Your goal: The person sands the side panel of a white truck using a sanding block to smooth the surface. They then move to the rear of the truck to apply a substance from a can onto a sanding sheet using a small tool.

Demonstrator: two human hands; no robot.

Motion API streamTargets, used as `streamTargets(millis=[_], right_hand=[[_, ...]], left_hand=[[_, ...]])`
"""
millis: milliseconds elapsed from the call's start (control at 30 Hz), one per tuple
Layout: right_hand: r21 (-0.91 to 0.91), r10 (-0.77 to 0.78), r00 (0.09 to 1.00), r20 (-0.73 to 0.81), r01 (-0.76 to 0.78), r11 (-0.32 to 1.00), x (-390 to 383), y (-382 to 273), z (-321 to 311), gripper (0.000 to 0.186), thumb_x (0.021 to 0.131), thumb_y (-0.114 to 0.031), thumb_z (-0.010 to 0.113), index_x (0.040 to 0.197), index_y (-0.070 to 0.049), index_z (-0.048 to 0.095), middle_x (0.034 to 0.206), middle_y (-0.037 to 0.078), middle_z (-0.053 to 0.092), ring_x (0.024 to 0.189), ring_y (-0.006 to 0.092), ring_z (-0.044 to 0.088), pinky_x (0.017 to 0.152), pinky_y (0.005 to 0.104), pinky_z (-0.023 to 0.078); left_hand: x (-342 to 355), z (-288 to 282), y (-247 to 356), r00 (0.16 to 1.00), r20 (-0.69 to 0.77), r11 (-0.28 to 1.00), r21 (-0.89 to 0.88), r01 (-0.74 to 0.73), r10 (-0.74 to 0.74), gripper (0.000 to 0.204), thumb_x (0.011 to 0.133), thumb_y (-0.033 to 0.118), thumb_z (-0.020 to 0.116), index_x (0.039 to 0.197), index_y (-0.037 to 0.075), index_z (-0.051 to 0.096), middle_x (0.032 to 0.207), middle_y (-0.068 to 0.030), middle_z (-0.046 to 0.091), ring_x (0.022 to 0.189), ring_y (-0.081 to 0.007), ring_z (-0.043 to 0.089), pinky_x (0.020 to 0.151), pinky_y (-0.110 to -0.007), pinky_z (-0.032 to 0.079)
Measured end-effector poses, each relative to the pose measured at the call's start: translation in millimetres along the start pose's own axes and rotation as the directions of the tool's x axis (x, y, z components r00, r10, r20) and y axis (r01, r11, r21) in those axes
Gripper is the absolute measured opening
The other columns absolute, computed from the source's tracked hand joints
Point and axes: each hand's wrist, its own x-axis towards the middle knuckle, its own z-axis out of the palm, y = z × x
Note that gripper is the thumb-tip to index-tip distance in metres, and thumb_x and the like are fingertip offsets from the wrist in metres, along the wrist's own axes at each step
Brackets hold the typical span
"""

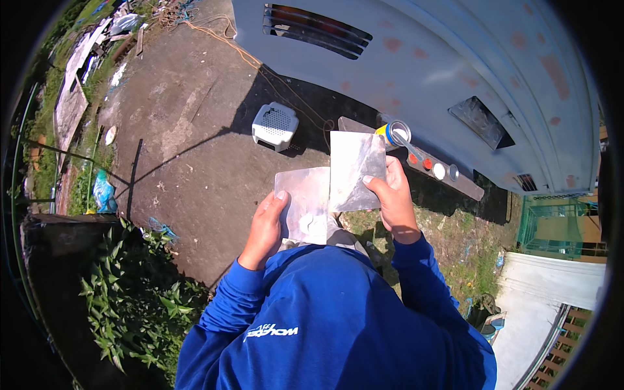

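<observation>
My left hand [263,224] is closed on a thin, pale, translucent-looking plate [300,195], thumb on its face. A small white blob of paste [313,225] lies low on that plate. My right hand [394,198] grips a larger flat rectangular plate [354,162], silvery and smeared, with the thumb across its lower right part. The two plates are held side by side in front of my body, the silvery one higher, their edges meeting or overlapping slightly. The fingers behind both plates are mostly hidden.
Beyond my right hand, a long plank [465,185] bears an open can [394,133] with a spatula-like tool, plus several small round red and white pieces. A perforated plastic stool [275,125] stands ahead. A big grey patched body [416,65] curves overhead right. Leafy plants [140,299] grow at left.
</observation>
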Motion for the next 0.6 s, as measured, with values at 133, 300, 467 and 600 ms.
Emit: streamTargets(millis=[133, 300, 467, 600], right_hand=[[-0.11, -0.019, 1.0, -0.002, 0.018, 0.994, 1, 11, 0, 0.037, 0.087, 0.002, 0.061, 0.121, -0.002, 0.047, 0.107, 0.007, 0.063, 0.084, 0.0093, 0.064, 0.057, 0.0213, 0.051], [-0.082, -0.059, 0.998, 0.024, 0.06, 0.995, 3, 25, -1, 0.041, 0.086, 0.007, 0.061, 0.123, 0.0, 0.046, 0.119, 0.01, 0.058, 0.115, 0.0156, 0.055, 0.102, 0.0315, 0.043], [-0.064, -0.009, 1.0, 0.012, 0.009, 0.998, 3, 28, 10, 0.041, 0.087, 0.007, 0.061, 0.124, 0.0, 0.046, 0.121, 0.01, 0.057, 0.115, 0.0153, 0.055, 0.102, 0.031, 0.042], [-0.123, 0.011, 1.0, 0.022, -0.008, 0.992, 0, 27, 22, 0.041, 0.087, 0.006, 0.061, 0.125, -0.001, 0.045, 0.122, 0.01, 0.057, 0.114, 0.0151, 0.055, 0.102, 0.0308, 0.043]], left_hand=[[3, 0, 1, 0.999, 0.03, 1.0, 0.014, -0.011, 0.011, 0.042, 0.105, 0.028, 0.048, 0.131, -0.005, 0.053, 0.121, -0.0121, 0.065, 0.108, -0.0182, 0.064, 0.095, -0.032, 0.05], [5, -3, 7, 0.999, 0.042, 0.997, 0.081, -0.002, -0.001, 0.041, 0.105, 0.027, 0.048, 0.13, -0.005, 0.053, 0.122, -0.0123, 0.065, 0.107, -0.0184, 0.065, 0.093, -0.031, 0.051], [9, -7, 10, 0.996, 0.083, 0.985, 0.173, 0.013, -0.028, 0.039, 0.106, 0.026, 0.047, 0.13, -0.004, 0.054, 0.122, -0.0116, 0.065, 0.106, -0.0178, 0.065, 0.093, -0.031, 0.051], [8, -9, 8, 0.993, 0.106, 0.984, 0.171, 0.039, -0.058, 0.041, 0.107, 0.029, 0.046, 0.13, -0.003, 0.055, 0.12, -0.0101, 0.065, 0.104, -0.0166, 0.064, 0.092, -0.03, 0.05]])
